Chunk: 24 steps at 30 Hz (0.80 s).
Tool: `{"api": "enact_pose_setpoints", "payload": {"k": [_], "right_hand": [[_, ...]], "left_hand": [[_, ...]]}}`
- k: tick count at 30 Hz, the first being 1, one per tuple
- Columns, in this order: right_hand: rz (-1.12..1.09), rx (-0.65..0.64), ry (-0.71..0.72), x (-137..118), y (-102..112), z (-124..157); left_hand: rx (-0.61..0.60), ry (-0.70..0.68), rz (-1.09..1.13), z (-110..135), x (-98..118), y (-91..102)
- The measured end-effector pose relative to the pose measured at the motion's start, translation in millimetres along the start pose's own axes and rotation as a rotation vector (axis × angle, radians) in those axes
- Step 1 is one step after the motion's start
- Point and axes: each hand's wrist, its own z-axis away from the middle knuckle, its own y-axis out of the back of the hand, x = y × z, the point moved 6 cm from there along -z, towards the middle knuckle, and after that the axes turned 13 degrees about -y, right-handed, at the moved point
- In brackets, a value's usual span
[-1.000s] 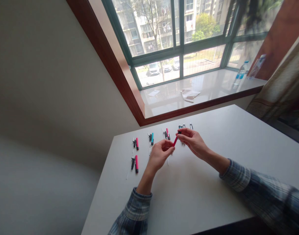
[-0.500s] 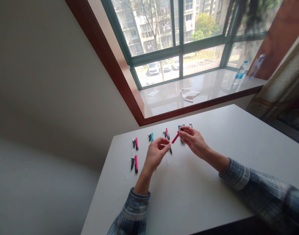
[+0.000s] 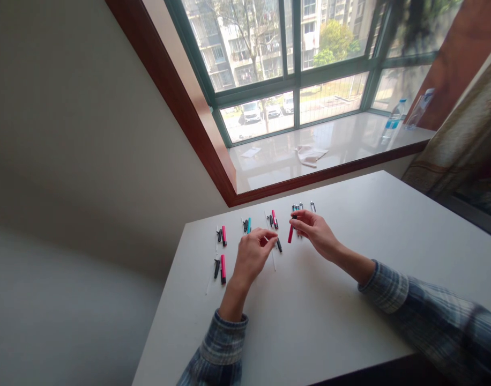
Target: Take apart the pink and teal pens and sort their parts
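My right hand (image 3: 315, 231) pinches a red pen barrel (image 3: 290, 234) near its black end, and the red end points down over the table. Apart from it, my left hand (image 3: 253, 252) has thumb and forefinger pressed together; whatever lies between them is too small to make out. Just beyond the left fingertips lies a black pen part (image 3: 280, 245), with a thin white refill (image 3: 274, 261) close by. Behind the hands are a pink pen barrel (image 3: 274, 217) and a teal pen barrel (image 3: 249, 225), each beside black parts. Several whole pens (image 3: 297, 207) are partly hidden behind my right hand.
Two more pink barrels (image 3: 223, 268) with black parts and refills lie on the left of the white table (image 3: 310, 316). A single pen (image 3: 313, 206) rests at the back. Beyond, the window sill (image 3: 269, 166) holds a cloth (image 3: 310, 155) and a water bottle (image 3: 393, 120).
The red barrel has come away from my left fingertips and swung from slanting to nearly upright in my right hand. My left hand has shifted slightly left.
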Motion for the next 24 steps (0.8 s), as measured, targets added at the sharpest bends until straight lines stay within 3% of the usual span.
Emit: {"api": "enact_pose_setpoints", "payload": {"k": [9,14,19,24], "right_hand": [[0.158,-0.05,0.04,-5.7,-5.7,4.4],[0.353,-0.085,0.117,-9.7,-14.3,10.5],[0.58,0.035,0.338,-23.3,-16.5,21.9],[0.75,-0.034,0.473,-23.0,-24.3,27.1]], "left_hand": [[-0.259,-0.052,-0.248,5.3,1.3,-9.1],[-0.319,-0.057,-0.277,5.9,0.8,-15.0],[-0.352,-0.059,-0.332,5.5,0.5,-17.1],[-0.35,-0.046,-0.365,4.7,-0.2,-17.2]]}}
